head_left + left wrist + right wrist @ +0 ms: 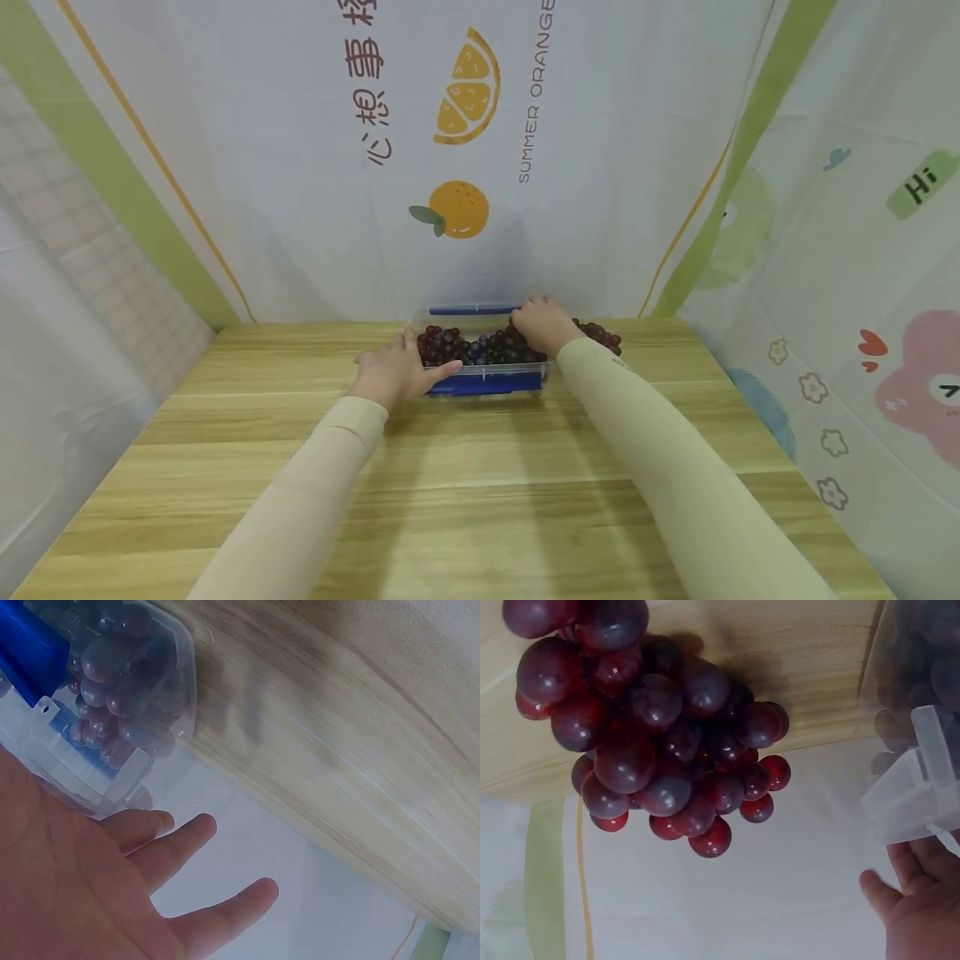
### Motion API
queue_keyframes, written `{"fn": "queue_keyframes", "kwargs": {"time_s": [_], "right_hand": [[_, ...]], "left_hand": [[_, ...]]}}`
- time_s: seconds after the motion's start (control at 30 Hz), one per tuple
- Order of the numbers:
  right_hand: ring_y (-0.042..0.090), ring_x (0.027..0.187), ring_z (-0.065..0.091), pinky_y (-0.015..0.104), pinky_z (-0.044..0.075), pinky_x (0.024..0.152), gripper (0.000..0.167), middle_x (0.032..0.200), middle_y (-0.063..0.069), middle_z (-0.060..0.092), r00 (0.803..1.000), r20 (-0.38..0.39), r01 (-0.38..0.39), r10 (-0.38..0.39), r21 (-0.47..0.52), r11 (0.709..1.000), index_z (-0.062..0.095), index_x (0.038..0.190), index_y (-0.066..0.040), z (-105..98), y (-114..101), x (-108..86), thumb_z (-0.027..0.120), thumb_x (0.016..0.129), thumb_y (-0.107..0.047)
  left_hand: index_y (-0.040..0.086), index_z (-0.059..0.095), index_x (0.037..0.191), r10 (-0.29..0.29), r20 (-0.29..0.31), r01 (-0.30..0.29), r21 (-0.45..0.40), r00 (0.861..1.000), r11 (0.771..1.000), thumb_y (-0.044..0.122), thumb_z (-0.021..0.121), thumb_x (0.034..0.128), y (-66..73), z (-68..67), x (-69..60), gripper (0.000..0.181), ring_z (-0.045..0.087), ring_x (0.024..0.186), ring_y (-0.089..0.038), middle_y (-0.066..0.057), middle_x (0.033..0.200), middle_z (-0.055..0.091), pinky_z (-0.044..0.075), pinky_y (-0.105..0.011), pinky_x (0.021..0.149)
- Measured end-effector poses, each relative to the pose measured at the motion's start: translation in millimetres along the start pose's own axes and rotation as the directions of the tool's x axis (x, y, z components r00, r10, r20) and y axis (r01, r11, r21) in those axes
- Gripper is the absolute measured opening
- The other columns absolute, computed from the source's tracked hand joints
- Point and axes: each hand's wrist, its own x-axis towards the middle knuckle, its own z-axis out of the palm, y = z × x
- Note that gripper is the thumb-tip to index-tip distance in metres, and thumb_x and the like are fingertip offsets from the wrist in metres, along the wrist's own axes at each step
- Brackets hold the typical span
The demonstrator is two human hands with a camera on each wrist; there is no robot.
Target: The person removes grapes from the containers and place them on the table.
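Wood-grain table (480,492) was the whole work surface, with a white cloth (607,158) hanging behind the clear box (491,369). That cloth had an orange slice print (470,98) and a whole orange print (461,210), both above the box. Off to the box's right, another cloth showed a pink flower print (926,392).

OK so the box: it sat on the table, up near the white cloth, with a pile of grapes (482,350) in it. Blue flap (517,382) sticking out along its front, blue strip (468,311) along its back, whitish tab (129,781) at its left end. Separate bunch of grapes (660,746) lay just outside its right end, dark red and kinda shiny.

Left hand (388,368) was at the box's left end, thumb (448,371) over the front rim, fingers (180,853) stretched out loosely, nothing clenched. Right hand (546,325) was over the box's right end, with fingertips by the corner there; honestly couldn't tell whether it gripped the box or just rested against it. Pale sleeves (660,442) on both arms.
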Motion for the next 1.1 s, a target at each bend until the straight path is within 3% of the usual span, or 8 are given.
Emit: {"fn": "queue_keyframes", "kwargs": {"time_s": [0.3,0.57,0.8,0.93,1.1], "right_hand": [[0.031,0.111,0.07,0.045,0.059,0.103,0.02,0.114,0.013,0.077,1.0,-0.011,0.016,-0.015,0.097,0.995,0.078,0.114,-0.005,-6,5,-3.1,0.066,0.101,0.005],[0.03,0.109,0.072,0.041,0.062,0.096,0.022,0.117,0.016,0.075,0.999,0.021,0.027,-0.032,0.186,0.982,0.077,0.117,-0.002,-13,12,-5.0,0.069,0.098,0.006],[0.031,0.118,0.069,0.039,0.06,0.099,0.031,0.128,0.019,0.069,0.996,0.067,0.031,-0.056,0.326,0.945,0.066,0.133,0.002,-28,11,-5.2,0.063,0.102,0.005],[0.03,0.113,0.063,0.04,0.056,0.098,0.03,0.124,0.018,0.065,0.994,0.05,0.069,-0.099,0.416,0.907,0.064,0.128,0.002,-39,10,-3.9,0.051,0.102,0.01],[0.025,0.103,0.051,0.038,0.048,0.091,0.03,0.117,0.013,0.057,0.985,0.093,0.083,-0.144,0.479,0.874,0.061,0.121,-0.001,-46,10,-4.9,0.038,0.104,0.008]], "left_hand": [[-0.003,0.009,0.17,-0.003,0.009,0.003,0.01,1.0,1.0,0.095,0.024,0.0926,1.4,-1.3,0.7,0.125,0.067,0.121,-0.055,-0.027,0.171,0.033,0.043,-0.075,0.111],[-0.002,0.007,0.17,-0.005,0.018,0.005,0.002,1.0,1.0,0.097,0.023,0.0907,0.5,-0.8,-1.0,0.127,0.065,0.126,-0.055,-0.026,0.172,0.031,0.042,-0.076,0.112],[-0.003,0.008,0.169,0.002,0.018,-0.002,-0.003,1.0,1.0,0.097,0.022,0.0899,2.0,-1.7,-2.4,0.129,0.068,0.122,-0.054,-0.027,0.172,0.031,0.043,-0.075,0.112],[-0.003,0.007,0.169,0.001,0.023,-0.001,-0.006,1.0,1.0,0.096,0.023,0.091,2.1,-2.4,-2.6,0.128,0.067,0.123,-0.055,-0.027,0.172,0.031,0.043,-0.076,0.111],[-0.003,0.006,0.169,-0.001,0.028,0.001,-0.008,1.0,1.0,0.096,0.023,0.091,1.1,-2.0,-2.1,0.128,0.065,0.125,-0.055,-0.027,0.173,0.028,0.042,-0.077,0.112]]}}
